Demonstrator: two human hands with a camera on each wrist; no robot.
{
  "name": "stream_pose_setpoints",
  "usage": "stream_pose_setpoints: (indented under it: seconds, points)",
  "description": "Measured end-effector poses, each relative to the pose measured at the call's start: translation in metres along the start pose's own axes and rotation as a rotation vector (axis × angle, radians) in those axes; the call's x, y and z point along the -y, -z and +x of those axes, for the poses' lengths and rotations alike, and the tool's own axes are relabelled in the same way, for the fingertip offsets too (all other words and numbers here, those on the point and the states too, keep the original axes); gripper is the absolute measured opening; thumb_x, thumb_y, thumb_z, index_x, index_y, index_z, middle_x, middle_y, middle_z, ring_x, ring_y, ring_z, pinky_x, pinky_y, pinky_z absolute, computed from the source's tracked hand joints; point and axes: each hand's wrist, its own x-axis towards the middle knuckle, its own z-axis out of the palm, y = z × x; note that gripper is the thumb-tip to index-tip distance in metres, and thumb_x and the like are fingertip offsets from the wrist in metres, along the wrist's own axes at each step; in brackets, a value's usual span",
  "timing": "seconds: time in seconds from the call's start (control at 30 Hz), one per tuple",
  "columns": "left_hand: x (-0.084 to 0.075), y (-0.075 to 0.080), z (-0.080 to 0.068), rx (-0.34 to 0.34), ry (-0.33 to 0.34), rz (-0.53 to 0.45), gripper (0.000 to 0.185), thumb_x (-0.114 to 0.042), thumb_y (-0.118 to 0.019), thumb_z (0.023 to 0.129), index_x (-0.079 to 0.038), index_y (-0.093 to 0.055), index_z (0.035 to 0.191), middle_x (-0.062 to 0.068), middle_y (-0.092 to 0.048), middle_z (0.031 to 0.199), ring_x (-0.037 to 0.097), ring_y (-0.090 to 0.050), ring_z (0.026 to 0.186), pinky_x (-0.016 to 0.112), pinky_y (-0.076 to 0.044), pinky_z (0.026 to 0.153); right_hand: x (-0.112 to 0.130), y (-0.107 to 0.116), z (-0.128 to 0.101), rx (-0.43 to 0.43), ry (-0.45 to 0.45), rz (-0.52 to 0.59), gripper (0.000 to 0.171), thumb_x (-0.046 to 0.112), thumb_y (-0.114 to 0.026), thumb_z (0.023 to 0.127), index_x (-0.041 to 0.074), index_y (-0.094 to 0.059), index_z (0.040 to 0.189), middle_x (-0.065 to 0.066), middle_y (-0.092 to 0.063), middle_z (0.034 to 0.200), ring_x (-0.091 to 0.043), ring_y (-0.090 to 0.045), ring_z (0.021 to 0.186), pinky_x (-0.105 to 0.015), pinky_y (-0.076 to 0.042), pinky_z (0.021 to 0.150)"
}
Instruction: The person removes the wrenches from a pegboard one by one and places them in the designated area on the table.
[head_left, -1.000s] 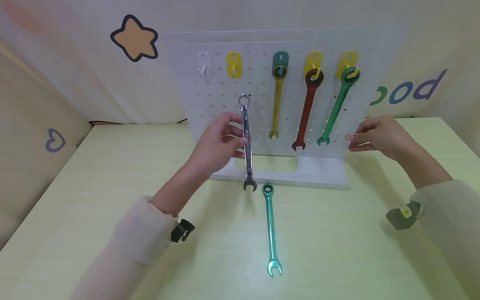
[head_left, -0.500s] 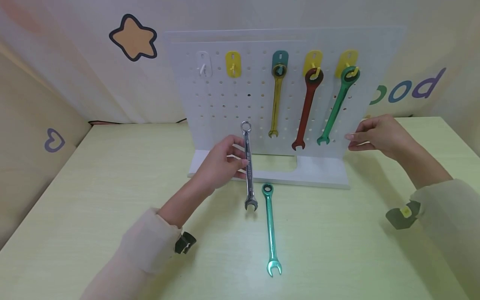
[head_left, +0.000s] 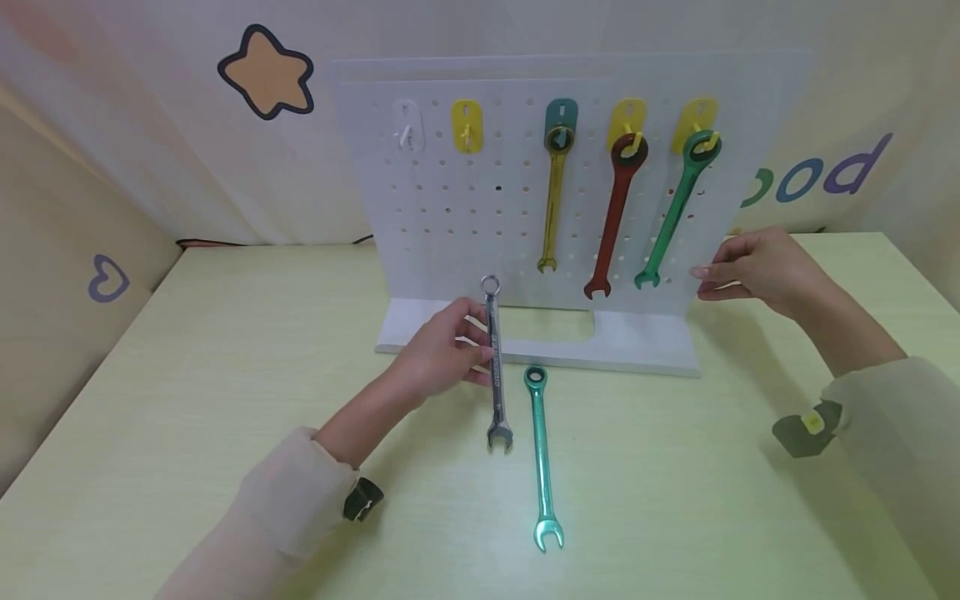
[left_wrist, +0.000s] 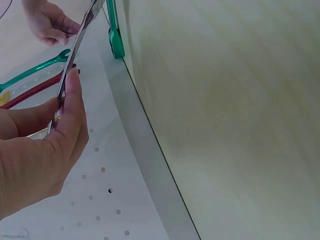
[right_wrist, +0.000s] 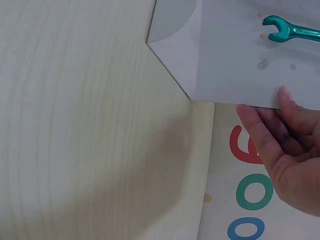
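My left hand (head_left: 450, 350) pinches a silver combination wrench (head_left: 496, 375) by the shank, ring end up and open end down, in front of the pegboard's base. To its right on the table lies a teal-green wrench (head_left: 543, 467), ring end toward the board. At the white pegboard's (head_left: 450, 258) right edge, my right hand (head_left: 765, 271) grips the panel, thumb on the front face in the right wrist view. From the board's hooks hang a gold wrench (head_left: 553, 200), a red wrench (head_left: 613, 217) and a green wrench (head_left: 675, 217).
Nothing hangs on the white hook (head_left: 408, 129) and the yellow hook (head_left: 467, 129) at the board's left. The pegboard's foot (head_left: 645, 346) stands on a pale wooden table (head_left: 225, 375). Behind is a light curtain (head_left: 165, 150) with printed shapes.
My left hand has lowered the silver wrench from in front of the board panel toward the table, beside the teal-green wrench. The right hand has stayed at the board's edge.
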Motion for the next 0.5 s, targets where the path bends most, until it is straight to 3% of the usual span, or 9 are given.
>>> stream_pose_setpoints:
  seconds: [0.5]
  points:
    - [0.0093, 0.0007, -0.0021, 0.027, 0.056, -0.014, 0.029, 0.009, -0.051, 0.088, -0.002, -0.043, 0.115, 0.017, -0.051, 0.098, 0.024, -0.060, 0.078, 0.033, -0.056, 0.067, -0.0003, 0.0020, -0.0003, 0.010, 0.001, -0.005, 0.021, 0.013, -0.062, 0.087, -0.006, -0.062, 0.094, -0.005, -0.057, 0.091, -0.017, -0.066, 0.078, -0.028, -0.054, 0.074]
